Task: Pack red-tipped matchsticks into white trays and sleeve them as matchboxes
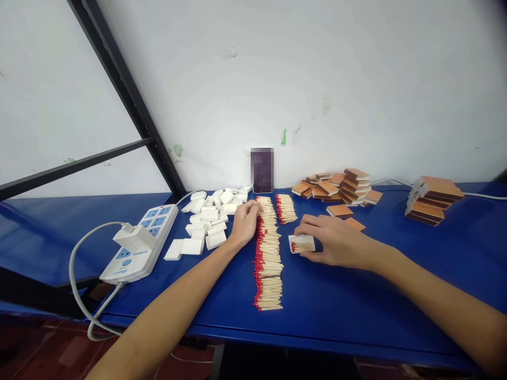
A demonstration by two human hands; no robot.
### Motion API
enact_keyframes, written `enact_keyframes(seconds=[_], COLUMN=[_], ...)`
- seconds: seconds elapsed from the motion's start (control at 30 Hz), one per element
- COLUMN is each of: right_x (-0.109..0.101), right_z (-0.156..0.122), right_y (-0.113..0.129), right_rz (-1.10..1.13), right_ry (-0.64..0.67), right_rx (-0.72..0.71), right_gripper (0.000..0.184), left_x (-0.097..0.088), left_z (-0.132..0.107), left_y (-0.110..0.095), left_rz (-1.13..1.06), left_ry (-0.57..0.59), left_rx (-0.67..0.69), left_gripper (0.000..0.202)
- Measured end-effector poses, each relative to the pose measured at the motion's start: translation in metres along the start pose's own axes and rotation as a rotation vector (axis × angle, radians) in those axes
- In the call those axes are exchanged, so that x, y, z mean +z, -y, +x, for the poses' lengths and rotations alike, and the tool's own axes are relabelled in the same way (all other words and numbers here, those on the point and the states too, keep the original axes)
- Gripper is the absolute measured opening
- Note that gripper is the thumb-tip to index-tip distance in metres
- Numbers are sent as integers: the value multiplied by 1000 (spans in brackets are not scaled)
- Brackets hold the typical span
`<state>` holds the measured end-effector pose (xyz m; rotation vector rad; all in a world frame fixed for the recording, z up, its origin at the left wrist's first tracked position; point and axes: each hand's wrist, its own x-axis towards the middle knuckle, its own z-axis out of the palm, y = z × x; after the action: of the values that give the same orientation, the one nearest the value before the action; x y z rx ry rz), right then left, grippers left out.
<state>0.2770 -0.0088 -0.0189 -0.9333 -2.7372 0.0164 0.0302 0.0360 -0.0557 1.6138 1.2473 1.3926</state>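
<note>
Blue tabletop (344,301) is left open toward its front edge (301,343), right of a long row of red-tipped matches (270,253). Beside the row, a partly filled white matchbox tray (296,238) is gripped between thumb and fingers by the right hand (336,240); likely light and crushable, it is best held by its side walls. Farther off, the left hand (246,220) is curled at the row; whether matches are pinched cannot be told. Behind, reach is limited by a white wall (356,79).

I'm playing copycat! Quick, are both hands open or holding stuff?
Left hand: curled at the long match row; can't tell if gripping.
Right hand: holding a white tray with matches inside.
</note>
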Motion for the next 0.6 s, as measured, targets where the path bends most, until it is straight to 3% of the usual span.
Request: enact_keyframes(seconds=[0.27,0.5,0.6], right_x=[-6,-12,-9], right_z=[-1,0,0], right_y=[3,3,-2], right_rz=[295,344,357], right_ry=[190,192,131], right_rx=[66,145,171], right_gripper=[21,34,38], left_x=[0,1,0], left_z=[-1,-1,-1], left_y=[-2,-3,-4], left_rz=[1,35,31], left_ry=[0,-9,-4], left_rx=[-4,-26,-24], left_gripper=[23,24,24])
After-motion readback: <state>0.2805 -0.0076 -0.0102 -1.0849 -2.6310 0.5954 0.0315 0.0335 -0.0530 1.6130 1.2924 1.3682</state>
